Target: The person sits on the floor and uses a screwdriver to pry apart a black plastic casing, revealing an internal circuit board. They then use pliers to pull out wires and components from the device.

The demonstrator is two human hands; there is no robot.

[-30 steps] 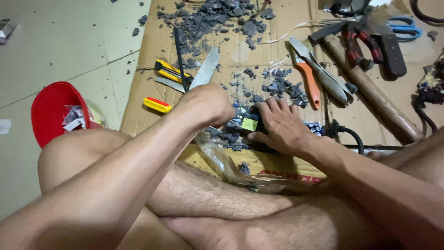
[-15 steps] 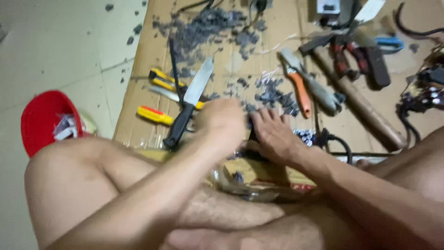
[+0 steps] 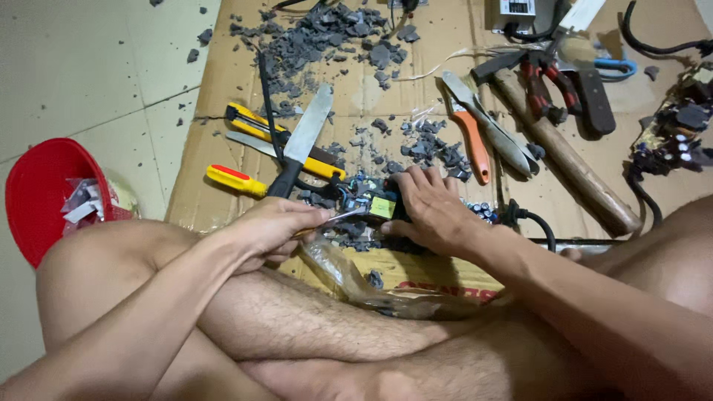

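My left hand (image 3: 271,226) is closed around a thin metal tool (image 3: 343,216) whose tip points right into a small circuit board (image 3: 375,206) with a yellow part on it. My right hand (image 3: 431,212) presses down on that board and holds it against the brown cardboard sheet (image 3: 386,89). Both hands sit just beyond my crossed bare legs. Most of the board is hidden under my right fingers.
A large knife (image 3: 301,145), yellow utility knife (image 3: 256,122) and yellow-red screwdriver (image 3: 236,180) lie left of the board. Orange-handled shears (image 3: 475,122), a wooden-handled hammer (image 3: 568,160) and red pliers (image 3: 546,85) lie at right. Grey debris (image 3: 327,33) covers the far cardboard. A red bowl (image 3: 41,193) stands on the tiled floor.
My left hand has pulled back from over the board toward my knee and now shows the thin tool in its grip. My right hand stays on the board. The view shifted slightly.
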